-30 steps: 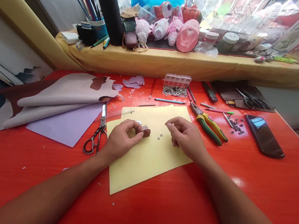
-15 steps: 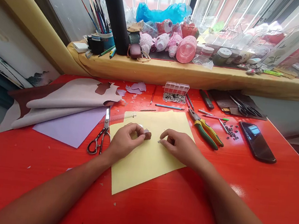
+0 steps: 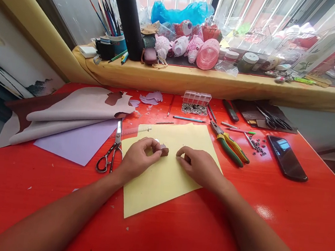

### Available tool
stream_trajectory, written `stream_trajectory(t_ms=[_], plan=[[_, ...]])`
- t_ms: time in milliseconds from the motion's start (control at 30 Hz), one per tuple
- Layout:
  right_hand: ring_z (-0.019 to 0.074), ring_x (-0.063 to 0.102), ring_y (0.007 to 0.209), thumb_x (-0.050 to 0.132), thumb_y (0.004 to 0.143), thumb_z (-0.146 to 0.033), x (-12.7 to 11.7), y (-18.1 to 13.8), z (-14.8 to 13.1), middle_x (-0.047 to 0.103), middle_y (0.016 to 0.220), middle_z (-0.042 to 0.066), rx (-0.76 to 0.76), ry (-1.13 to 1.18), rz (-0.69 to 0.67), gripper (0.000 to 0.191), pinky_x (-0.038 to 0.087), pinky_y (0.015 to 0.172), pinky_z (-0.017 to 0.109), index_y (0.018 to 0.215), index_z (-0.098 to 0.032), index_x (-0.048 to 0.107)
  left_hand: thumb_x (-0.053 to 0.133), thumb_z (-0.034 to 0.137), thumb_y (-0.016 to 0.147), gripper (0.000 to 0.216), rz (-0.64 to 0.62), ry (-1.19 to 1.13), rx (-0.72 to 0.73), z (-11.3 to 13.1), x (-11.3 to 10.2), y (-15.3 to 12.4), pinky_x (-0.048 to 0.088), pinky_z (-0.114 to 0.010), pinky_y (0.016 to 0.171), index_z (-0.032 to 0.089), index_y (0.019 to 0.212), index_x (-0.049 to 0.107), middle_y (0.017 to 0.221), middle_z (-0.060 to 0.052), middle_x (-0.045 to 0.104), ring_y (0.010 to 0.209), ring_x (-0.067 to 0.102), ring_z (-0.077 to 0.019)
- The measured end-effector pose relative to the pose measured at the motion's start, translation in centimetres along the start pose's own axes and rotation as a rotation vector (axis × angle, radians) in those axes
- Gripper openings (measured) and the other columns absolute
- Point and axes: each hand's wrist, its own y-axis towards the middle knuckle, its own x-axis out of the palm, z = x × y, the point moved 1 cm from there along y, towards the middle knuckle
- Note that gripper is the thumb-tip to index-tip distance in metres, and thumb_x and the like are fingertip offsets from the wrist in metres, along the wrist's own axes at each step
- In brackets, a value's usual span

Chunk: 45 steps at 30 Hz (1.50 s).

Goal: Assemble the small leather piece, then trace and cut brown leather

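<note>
My left hand (image 3: 140, 157) pinches a small brown leather piece (image 3: 164, 152) between thumb and fingertips, above the yellow paper (image 3: 144, 195). A pale patch shows on the piece's upper edge, and the fingers cover part of it. To its right, my right hand (image 3: 197, 165) is curled, thumb and forefinger close together over the same paper. Whatever those fingertips hold, if anything, is too small to make out. Pliers with green and yellow handles (image 3: 233, 149) lie beyond my right hand. Large scissors (image 3: 113, 151) rest left of my left hand.
A clear compartment box (image 3: 195, 108) of small metal parts stands open at the back. Small dark fittings (image 3: 260, 147) are scattered beside a phone (image 3: 287, 158) on the right. Folded leather (image 3: 66, 108) and a lilac sheet (image 3: 76, 145) lie left. Pens and a dark-handled tool (image 3: 230, 110) lie behind.
My right hand has shifted slightly left and down, and the small shiny bit at its fingertips no longer shows. My left hand keeps its hold on the leather piece. The view has moved a little.
</note>
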Motion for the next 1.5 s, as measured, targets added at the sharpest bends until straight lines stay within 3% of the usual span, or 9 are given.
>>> stream_trajectory(t_ms=[167,400,1067,1500], plan=[[0.0161,0.055,0.062,0.057,0.1,-0.032,-0.9,0.2,1.4,0.067,0.071,-0.002,0.053,0.097,0.119,0.019,0.036,0.06,0.028,0.105,-0.024,0.074,0.071,0.03,0.085,0.01,-0.005,0.006,-0.011,0.2,-0.1,0.0,0.059,-0.043,0.096,0.023,0.087,0.064,0.103,-0.007,0.08,0.104,0.079,-0.028],[0.0158,0.055,0.061,0.062,0.099,-0.03,-1.2,0.1,1.3,0.066,0.068,-0.003,0.036,0.016,0.022,0.013,0.031,0.058,0.028,0.101,-0.024,0.073,0.07,0.029,0.087,0.008,-0.009,0.042,-0.01,0.1,-0.1,-0.1,0.058,-0.045,0.099,0.023,0.087,0.064,0.105,-0.007,0.08,0.104,0.079,-0.0279],[0.0203,0.066,0.068,0.055,0.103,-0.029,0.1,0.2,0.0,0.077,0.077,0.001,0.037,-0.24,-0.01,0.019,0.031,0.06,0.03,0.112,-0.026,0.071,0.07,0.029,0.087,0.009,-0.022,0.031,-0.004,0.0,-0.1,0.0,0.058,-0.044,0.1,0.024,0.088,0.064,0.105,-0.006,0.081,0.105,0.079,-0.0276],[0.0205,0.064,0.067,0.053,0.103,-0.028,0.2,0.4,-0.2,0.076,0.077,0.002,0.09,-0.213,0.016,0.017,0.029,0.06,0.03,0.105,-0.023,0.069,0.07,0.028,0.087,0.008,-0.022,0.052,0.003,0.1,0.0,0.0,0.058,-0.041,0.096,0.023,0.088,0.064,0.104,-0.006,0.081,0.105,0.079,-0.0272]])
